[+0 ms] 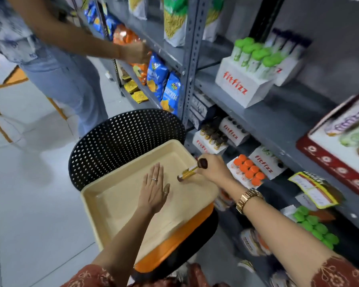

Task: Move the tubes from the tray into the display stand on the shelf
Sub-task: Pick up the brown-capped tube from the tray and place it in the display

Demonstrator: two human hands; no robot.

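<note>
A beige tray (116, 195) lies on the orange seat of a black chair. My right hand (214, 166) grips a yellow tube with a dark brown cap (190, 171) by its cap end; the tube slants down over the tray's right side. My left hand (154, 188) rests flat, fingers together, on the tray floor just left of the tube. A white fitfizz display stand with brown-capped tubes (210, 139) sits on the lower shelf, right of the tray's far corner. No other tubes show in the tray.
Another person (56, 59) stands at the left and reaches into the snack shelf. The black perforated chair back (124, 137) rises behind the tray. More fitfizz stands hold green-capped tubes (255, 56) and orange-capped tubes (249, 169). A grey shelf upright (190, 65) stands beside the chair.
</note>
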